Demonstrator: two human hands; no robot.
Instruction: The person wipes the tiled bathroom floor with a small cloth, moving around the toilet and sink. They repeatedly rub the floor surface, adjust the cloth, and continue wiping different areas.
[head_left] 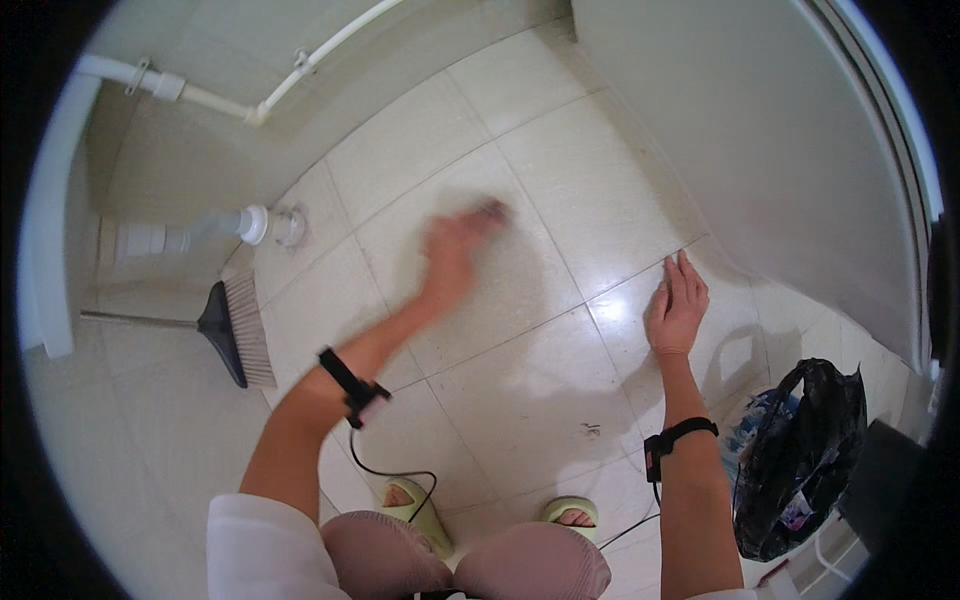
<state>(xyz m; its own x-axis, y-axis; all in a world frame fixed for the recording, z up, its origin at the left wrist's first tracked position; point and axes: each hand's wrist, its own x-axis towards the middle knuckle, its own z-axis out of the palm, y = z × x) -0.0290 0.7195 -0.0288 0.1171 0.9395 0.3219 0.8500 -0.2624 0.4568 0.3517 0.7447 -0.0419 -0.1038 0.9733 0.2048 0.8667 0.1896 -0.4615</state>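
Observation:
My left hand (455, 245) is stretched out low over the pale floor tiles (540, 380), smeared by motion. Its fingers look closed round a small dark thing (492, 210), too blurred to name. Farther right, my right hand (680, 310) lies with its fingers straight and close to the floor, near a grout line. Nothing shows in it. Black straps with small devices and cables sit on both forearms.
A broom (235, 330) leans at the left below a white drain pipe (255, 225). Thin white piping (260, 112) runs along the far wall. A grey panel (760, 140) stands at the right. Near my right arm is a black plastic bag (800, 470). My slippered feet (572, 513) are below.

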